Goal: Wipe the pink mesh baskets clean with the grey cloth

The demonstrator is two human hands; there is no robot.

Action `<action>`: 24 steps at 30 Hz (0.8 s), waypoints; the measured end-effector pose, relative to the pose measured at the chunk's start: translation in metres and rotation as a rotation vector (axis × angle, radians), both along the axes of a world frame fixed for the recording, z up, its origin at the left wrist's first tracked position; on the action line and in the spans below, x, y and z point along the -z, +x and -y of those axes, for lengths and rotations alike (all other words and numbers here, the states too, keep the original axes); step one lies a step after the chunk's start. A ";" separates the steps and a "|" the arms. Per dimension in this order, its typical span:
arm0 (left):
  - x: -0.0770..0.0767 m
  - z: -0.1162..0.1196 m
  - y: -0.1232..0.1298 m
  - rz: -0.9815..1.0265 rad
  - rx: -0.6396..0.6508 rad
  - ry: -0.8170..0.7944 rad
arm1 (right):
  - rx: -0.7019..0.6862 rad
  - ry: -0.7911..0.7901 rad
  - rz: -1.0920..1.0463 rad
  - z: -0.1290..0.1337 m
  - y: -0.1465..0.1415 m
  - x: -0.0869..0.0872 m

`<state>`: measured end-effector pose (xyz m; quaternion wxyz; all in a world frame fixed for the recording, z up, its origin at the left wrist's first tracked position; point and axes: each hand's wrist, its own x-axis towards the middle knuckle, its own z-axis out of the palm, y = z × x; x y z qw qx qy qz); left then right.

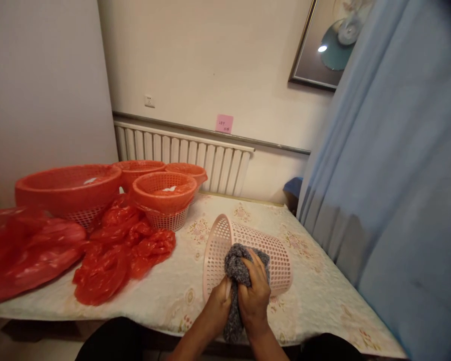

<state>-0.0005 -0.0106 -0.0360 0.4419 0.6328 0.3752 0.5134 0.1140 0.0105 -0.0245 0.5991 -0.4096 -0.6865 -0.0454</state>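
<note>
A pale pink perforated plastic wastebasket [280, 260] lies on its side, its mouth facing left. My right hand [254, 293] is closed round a bunched dark grey cloth [237, 263] and presses it against the basket's near side. Part of the cloth hangs down between my wrists. My left hand [218, 303] is closed at the near part of the basket's rim, beside the cloth; its fingertips are partly hidden.
Several baskets lined with red plastic bags, among them a front one [163, 193] and a large one [67, 188], stand at the left. Loose red bags [124, 250] lie before them. A flower-patterned cover [311, 291] spreads underneath. A radiator [184, 153] and blue curtain [391, 165] border it.
</note>
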 end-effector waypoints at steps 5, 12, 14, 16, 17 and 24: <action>0.008 -0.003 0.000 0.043 0.020 0.010 | 0.004 -0.036 0.042 -0.018 0.000 -0.016; 0.006 -0.006 0.002 0.055 -0.048 0.021 | -0.013 -0.047 0.090 -0.035 0.008 -0.021; 0.006 -0.006 0.001 0.032 -0.048 0.016 | 0.002 -0.055 0.104 -0.041 0.019 -0.019; 0.006 -0.006 0.000 0.002 -0.038 0.008 | 0.033 -0.065 0.121 -0.048 0.035 -0.014; 0.006 -0.005 -0.001 -0.009 -0.037 0.000 | 0.055 -0.069 0.127 -0.052 0.046 -0.011; 0.006 -0.005 -0.001 -0.015 -0.035 -0.013 | 0.306 -0.141 0.052 -0.064 0.122 0.024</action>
